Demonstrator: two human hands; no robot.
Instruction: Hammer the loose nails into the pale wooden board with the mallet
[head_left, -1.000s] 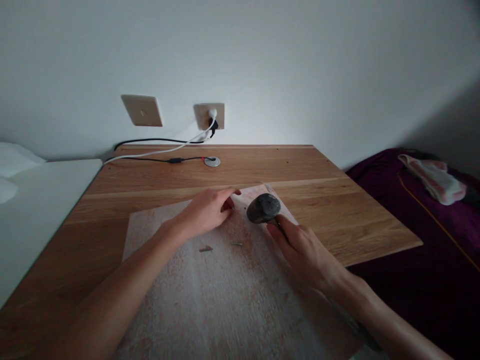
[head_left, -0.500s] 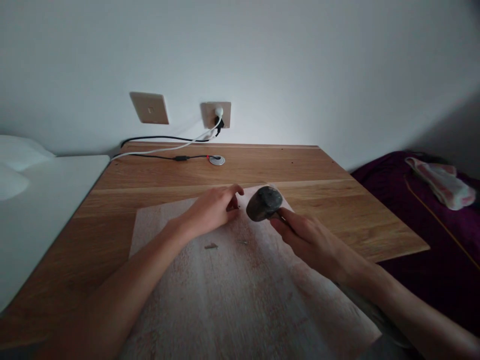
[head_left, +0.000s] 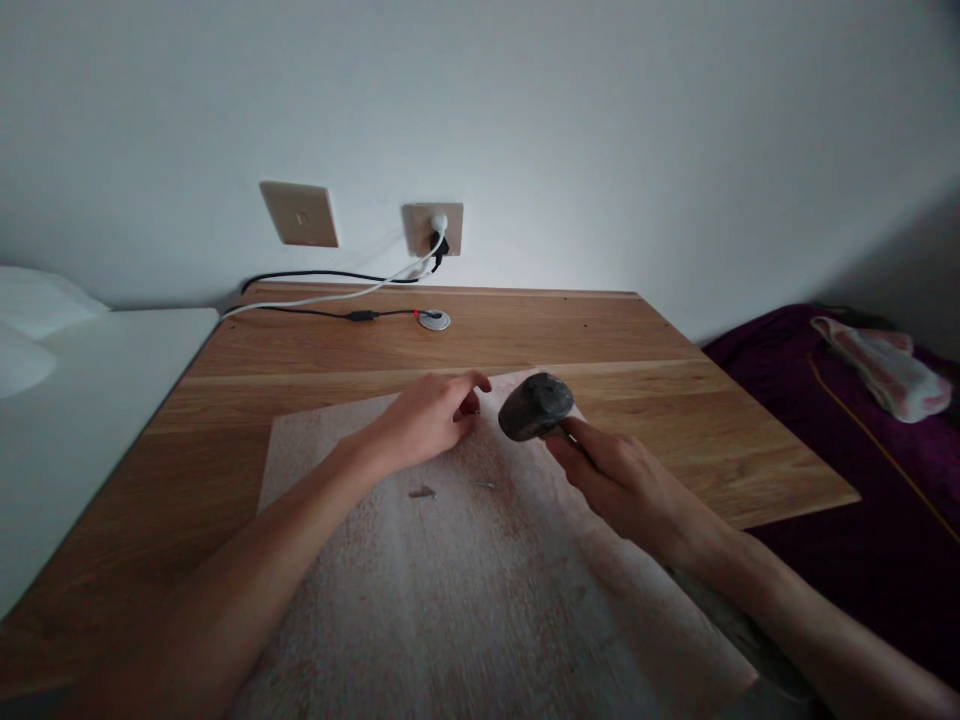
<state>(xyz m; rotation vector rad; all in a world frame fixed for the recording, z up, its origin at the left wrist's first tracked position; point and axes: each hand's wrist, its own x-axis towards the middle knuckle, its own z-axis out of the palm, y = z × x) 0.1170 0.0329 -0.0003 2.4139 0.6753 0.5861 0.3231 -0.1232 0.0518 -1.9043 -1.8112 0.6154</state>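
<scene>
A hammer [head_left: 535, 406] with a dark, worn metal head is gripped in my right hand [head_left: 615, 475]. Its handle [head_left: 739, 620] runs back under my forearm, and the head hangs above the board just right of my left fingers. My left hand [head_left: 431, 420] rests near the far edge of the pale, scuffed wooden board [head_left: 450, 600]. Its index finger arches up while thumb and other fingers pinch together; a tiny shiny spot there looks like the head of a nail, mostly hidden. Nearer to me lie a thin loose nail [head_left: 485, 485] and a small light-brown chip [head_left: 421, 492].
Under the board is a wooden tabletop [head_left: 645, 400]. Black and white cables run along its back to a wall socket [head_left: 433, 230], past a round grommet [head_left: 433, 320]. A white surface [head_left: 135, 370] adjoins at left; purple fabric [head_left: 772, 340] with a towel [head_left: 881, 370] lies right.
The hammer and my right hand have shifted slightly to the right, away from my left fingers. My left hand stays in nearly the same place.
</scene>
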